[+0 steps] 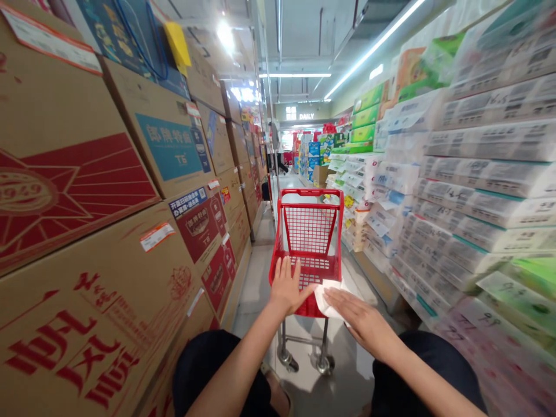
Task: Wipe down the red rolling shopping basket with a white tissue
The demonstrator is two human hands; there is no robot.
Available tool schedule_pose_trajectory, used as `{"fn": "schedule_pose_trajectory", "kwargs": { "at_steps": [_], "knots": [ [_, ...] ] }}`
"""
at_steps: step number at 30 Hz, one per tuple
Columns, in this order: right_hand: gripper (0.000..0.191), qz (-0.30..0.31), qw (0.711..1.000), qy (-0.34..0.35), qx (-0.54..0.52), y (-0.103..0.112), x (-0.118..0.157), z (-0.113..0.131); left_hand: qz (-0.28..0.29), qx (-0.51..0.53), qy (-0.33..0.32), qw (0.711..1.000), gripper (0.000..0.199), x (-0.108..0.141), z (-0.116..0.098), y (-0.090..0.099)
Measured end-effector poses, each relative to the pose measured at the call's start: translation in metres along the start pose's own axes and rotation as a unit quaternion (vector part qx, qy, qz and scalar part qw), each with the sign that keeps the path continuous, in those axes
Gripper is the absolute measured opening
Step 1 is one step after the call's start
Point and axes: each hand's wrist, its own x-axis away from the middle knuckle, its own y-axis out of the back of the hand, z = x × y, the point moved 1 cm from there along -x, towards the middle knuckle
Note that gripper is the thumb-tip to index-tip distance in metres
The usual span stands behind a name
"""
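Note:
A red shopping cart (309, 231) with a grid back panel stands upright on wheels in front of me, between my knees. My left hand (287, 288) lies with its fingers spread at the cart's near left edge and holds nothing. A crumpled white cloth or tissue (325, 298) is under the fingers of my right hand (358, 315), at the cart's near right edge. The right hand's fingers are pressed together over it, and its thumb is hidden.
Stacked cardboard boxes (87, 289) form a wall close on the left. Wrapped white packages (469, 191) are piled high on the right. The aisle floor (256, 272) runs ahead past more goods, and a person in dark clothing (278, 159) is far down it.

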Motion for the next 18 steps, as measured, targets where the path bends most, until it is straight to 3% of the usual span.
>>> {"fn": "schedule_pose_trajectory", "kwargs": {
  "at_steps": [4, 12, 15, 18],
  "knots": [
    [0.08, 0.018, 1.0, 0.016, -0.019, 0.009, -0.021, -0.012, -0.025, -0.006, -0.065, 0.998, 0.081, 0.02, -0.016, 0.005],
    [0.064, -0.043, 0.999, -0.028, -0.007, 0.001, -0.067, -0.097, -0.017, 0.013, -0.085, 0.996, 0.074, 0.032, -0.004, 0.014],
    [0.059, -0.065, 0.997, -0.044, -0.002, -0.006, -0.071, -0.091, -0.025, 0.007, -0.071, 0.997, 0.072, 0.027, 0.006, 0.011],
    [0.06, -0.06, 0.998, -0.015, -0.025, -0.017, -0.067, -0.055, -0.036, -0.005, -0.042, 0.998, 0.069, 0.022, 0.015, 0.008]
  ]
}}
